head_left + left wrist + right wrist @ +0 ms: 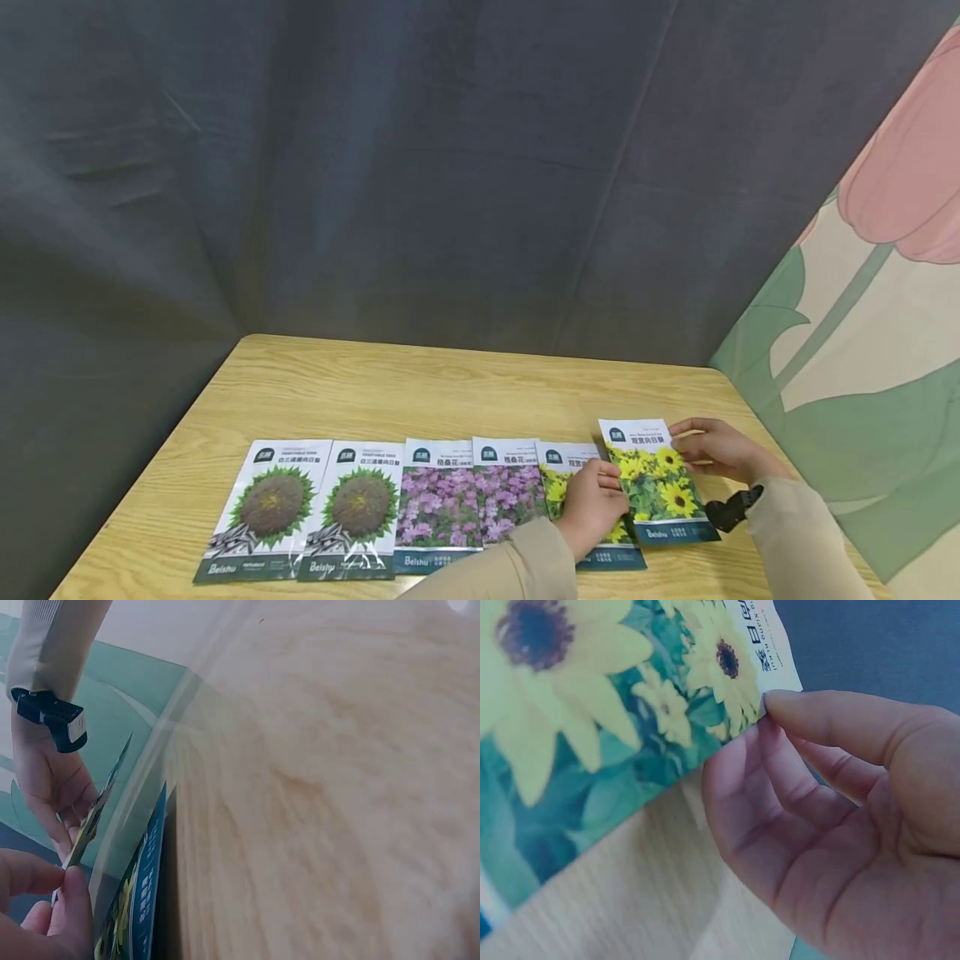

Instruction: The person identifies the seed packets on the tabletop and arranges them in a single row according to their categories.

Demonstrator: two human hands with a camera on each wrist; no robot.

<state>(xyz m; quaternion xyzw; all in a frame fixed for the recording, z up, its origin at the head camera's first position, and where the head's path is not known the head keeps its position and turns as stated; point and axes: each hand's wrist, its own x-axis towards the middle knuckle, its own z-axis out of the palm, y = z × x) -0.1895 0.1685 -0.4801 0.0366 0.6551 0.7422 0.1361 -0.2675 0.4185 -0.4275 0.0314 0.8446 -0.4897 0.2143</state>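
A seed packet with yellow sunflowers (pixel 654 487) is raised a little off the table at the right end of a row. My right hand (pixel 718 450) pinches its right edge between thumb and fingers; the right wrist view shows this thumb (pixel 832 720) on the printed face. On the opposite edge, my left hand (pixel 594 507) also pinches the packet, as the left wrist view shows with its fingertips (pixel 71 889). Beneath the left hand lies a second yellow sunflower packet (pixel 553 483), partly hidden by that hand.
Leftward along the wooden table (pixel 420 383) lie two pink-flower packets (pixel 438 500) (pixel 506 492) and two packets picturing a large sunflower head (pixel 273 504) (pixel 360 504). Neighbouring packets touch or overlap slightly. A dark curtain (pixel 450 183) hangs behind; a tulip-patterned cloth (pixel 885 333) stands at right.
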